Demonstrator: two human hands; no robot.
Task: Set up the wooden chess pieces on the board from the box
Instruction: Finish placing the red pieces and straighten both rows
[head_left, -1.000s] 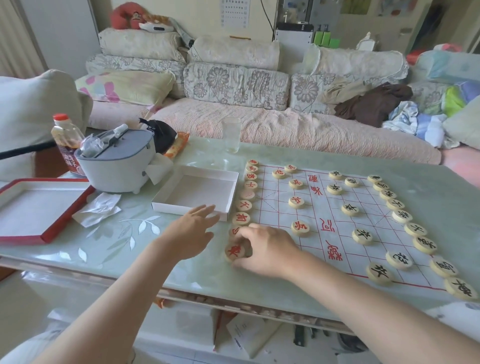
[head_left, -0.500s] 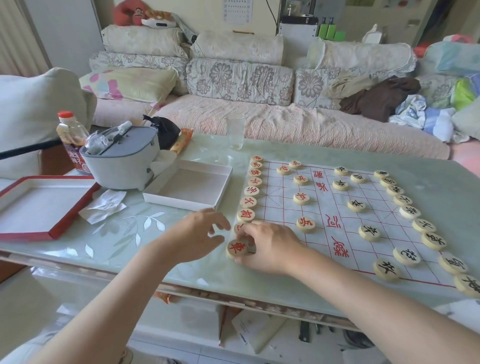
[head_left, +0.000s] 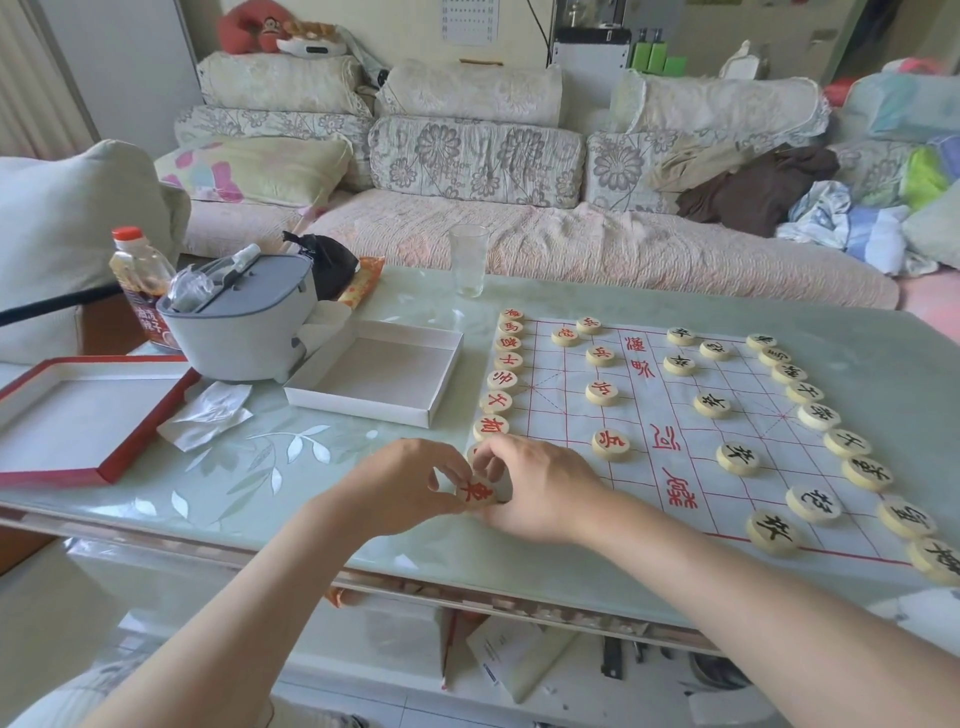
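Head view suggests the setup is nearly finished: the white box (head_left: 382, 376) sits empty on the surface (head_left: 270, 483), the other pieces (head_left: 602, 393) line the board (head_left: 675, 415), and the left hand (head_left: 405, 491) and right hand (head_left: 543, 491) together pinch one red piece (head_left: 475, 491) at its near-left corner.

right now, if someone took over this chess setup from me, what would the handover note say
Left hand: pinches the red piece at the near left corner of the board.
Right hand: fingers curled round the same piece from the other side.
Things: the board lies flat on the table; the white box beside it shows no pieces inside.
Done: black pieces laid out on the right; red row lined up along the left edge, red soldiers in front.
Left: seat the held piece on its corner point. The hands hide the squares next to it, so check those.
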